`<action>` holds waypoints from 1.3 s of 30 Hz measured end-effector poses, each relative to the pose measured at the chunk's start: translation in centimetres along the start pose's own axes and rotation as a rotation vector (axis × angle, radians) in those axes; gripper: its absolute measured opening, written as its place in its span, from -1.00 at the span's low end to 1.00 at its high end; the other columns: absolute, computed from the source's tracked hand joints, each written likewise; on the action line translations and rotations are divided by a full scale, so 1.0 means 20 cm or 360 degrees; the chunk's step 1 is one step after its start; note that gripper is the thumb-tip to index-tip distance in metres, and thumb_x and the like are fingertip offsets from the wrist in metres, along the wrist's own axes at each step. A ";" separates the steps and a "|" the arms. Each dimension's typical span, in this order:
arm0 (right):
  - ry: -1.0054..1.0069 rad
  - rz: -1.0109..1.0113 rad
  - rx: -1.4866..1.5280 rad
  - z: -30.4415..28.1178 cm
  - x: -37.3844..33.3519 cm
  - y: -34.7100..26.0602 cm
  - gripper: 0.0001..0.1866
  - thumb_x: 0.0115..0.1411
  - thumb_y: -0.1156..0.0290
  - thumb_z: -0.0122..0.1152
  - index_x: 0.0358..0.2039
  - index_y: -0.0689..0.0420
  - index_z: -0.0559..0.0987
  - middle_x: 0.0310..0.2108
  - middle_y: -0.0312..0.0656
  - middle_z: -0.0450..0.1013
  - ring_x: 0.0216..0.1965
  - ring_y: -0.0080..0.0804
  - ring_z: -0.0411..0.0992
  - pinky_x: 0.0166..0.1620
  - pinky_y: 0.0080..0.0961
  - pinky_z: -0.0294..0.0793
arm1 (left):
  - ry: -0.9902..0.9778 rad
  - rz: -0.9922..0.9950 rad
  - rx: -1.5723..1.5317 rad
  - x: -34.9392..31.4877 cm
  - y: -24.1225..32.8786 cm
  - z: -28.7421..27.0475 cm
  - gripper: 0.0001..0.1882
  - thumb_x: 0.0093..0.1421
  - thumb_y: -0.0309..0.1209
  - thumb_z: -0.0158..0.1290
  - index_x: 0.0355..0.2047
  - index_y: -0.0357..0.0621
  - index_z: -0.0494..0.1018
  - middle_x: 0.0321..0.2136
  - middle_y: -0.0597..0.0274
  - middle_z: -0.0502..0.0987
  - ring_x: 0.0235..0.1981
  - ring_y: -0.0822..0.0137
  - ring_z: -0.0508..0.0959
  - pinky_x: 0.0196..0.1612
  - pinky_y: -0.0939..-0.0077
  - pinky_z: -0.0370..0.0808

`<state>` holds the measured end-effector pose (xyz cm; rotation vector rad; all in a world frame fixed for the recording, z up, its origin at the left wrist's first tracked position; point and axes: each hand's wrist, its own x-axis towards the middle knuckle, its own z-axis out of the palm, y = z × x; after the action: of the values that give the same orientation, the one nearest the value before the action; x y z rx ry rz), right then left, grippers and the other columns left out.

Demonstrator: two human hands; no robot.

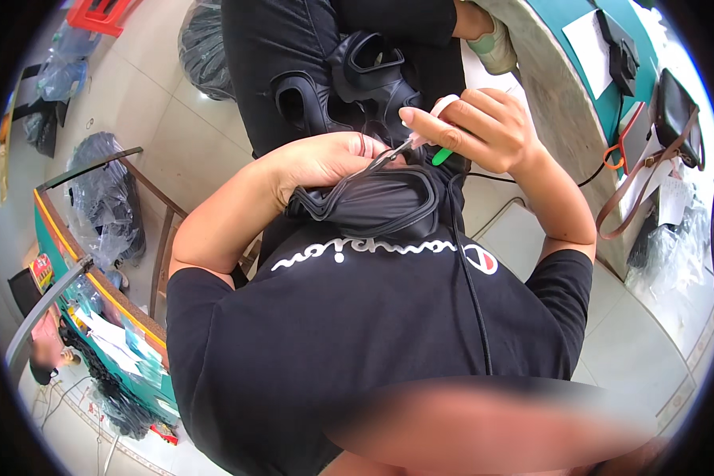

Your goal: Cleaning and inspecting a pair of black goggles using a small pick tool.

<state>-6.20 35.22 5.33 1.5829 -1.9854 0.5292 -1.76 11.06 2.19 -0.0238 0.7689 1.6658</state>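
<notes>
Against my chest lies a soft black stitched piece [377, 205] with a rounded, rimmed panel, its edge pinched in my left hand [329, 163]. Some of the left fingers are hidden behind the material. My right hand [488, 131] is closed around small scissors [404, 146], whose metal blades reach the edge of the piece beside the left fingertips. A pale loop and a bright green part show at the right fingers. Across my lap rest more black shaped pieces with oval openings, one nearer the left leg [297, 103] and another further right [373, 67].
Bundles in clear plastic [107, 198] and a black bag [205, 47] lie on the tiled floor at left. A teal table [571, 24] stands at the upper right, near a dark bag with a brown strap [611, 214]. Another person [47, 341] is at the lower left, past a teal-sided desk.
</notes>
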 end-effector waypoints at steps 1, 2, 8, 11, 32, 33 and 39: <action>0.0001 -0.0006 0.0000 0.01 0.00 0.00 -0.55 -0.08 0.32 0.42 -0.11 0.09 0.61 -0.66 -0.47 0.20 -0.68 -0.62 0.18 -0.60 -0.69 0.16 | -0.0034 0.0017 -0.0002 -0.01 0.01 0.01 -0.72 0.26 -0.33 0.08 -0.12 -0.27 0.50 -0.36 0.39 0.57 -0.41 0.65 0.52 -0.30 0.75 0.46; 0.0002 -0.0006 0.0000 0.02 0.00 0.00 -0.55 -0.08 0.32 0.42 -0.11 0.09 0.61 -0.66 -0.47 0.20 -0.68 -0.62 0.18 -0.60 -0.69 0.16 | -0.0067 0.0035 -0.0004 -0.01 0.01 0.02 -0.72 0.26 -0.31 0.09 -0.12 -0.26 0.50 -0.36 0.40 0.57 -0.40 0.65 0.51 -0.28 0.74 0.46; 0.0129 -0.0044 0.0027 0.10 0.00 0.01 -0.53 -0.09 0.30 0.42 -0.11 0.08 0.61 -0.66 -0.46 0.20 -0.68 -0.63 0.18 -0.62 -0.69 0.15 | -0.0025 -0.0018 0.0041 -0.01 0.00 0.02 -0.69 0.26 -0.27 0.10 -0.11 -0.24 0.50 -0.30 0.39 0.56 -0.33 0.61 0.52 -0.21 0.72 0.46; 0.0188 -0.0050 0.0096 0.12 0.01 0.01 -0.52 -0.12 0.30 0.42 -0.11 0.08 0.62 -0.66 -0.44 0.21 -0.68 -0.62 0.20 -0.63 -0.69 0.14 | 0.0035 -0.0052 0.0106 -0.02 0.00 0.03 -0.67 0.25 -0.27 0.10 -0.09 -0.25 0.49 -0.28 0.39 0.56 -0.30 0.60 0.52 -0.16 0.71 0.46; -0.0164 0.0955 0.1385 -0.01 0.18 -0.12 -0.60 -0.18 0.68 0.25 -0.22 0.18 0.59 -0.41 -0.24 0.52 -0.39 -0.51 0.50 -0.31 -0.64 0.44 | 0.0313 0.0530 0.0303 0.01 0.04 0.02 -0.59 0.27 -0.15 0.07 -0.12 -0.30 0.48 -0.23 0.26 0.57 -0.21 0.56 0.52 -0.09 0.66 0.42; -0.0129 0.1074 0.1357 -0.01 0.19 -0.12 -0.61 -0.16 0.68 0.25 -0.22 0.18 0.58 -0.41 -0.24 0.53 -0.39 -0.52 0.50 -0.32 -0.64 0.44 | 0.0230 0.0723 0.0207 0.03 0.00 -0.03 -0.60 0.27 -0.16 0.07 -0.12 -0.29 0.48 -0.24 0.27 0.58 -0.25 0.55 0.54 -0.13 0.65 0.45; -0.0059 0.1317 0.1070 -0.02 0.19 -0.17 -0.69 -0.05 0.62 0.32 -0.26 0.16 0.49 -0.49 -0.25 0.49 -0.49 -0.53 0.46 -0.42 -0.67 0.37 | 0.0694 0.0577 0.0136 -0.02 0.07 0.07 -0.78 0.33 -0.31 -0.04 -0.17 -0.18 0.46 -0.33 0.35 0.55 -0.37 0.62 0.53 -0.36 0.77 0.47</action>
<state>-3.37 31.84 7.90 0.9888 -2.6156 1.6229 -2.45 11.28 4.09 -0.2036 1.2293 1.9986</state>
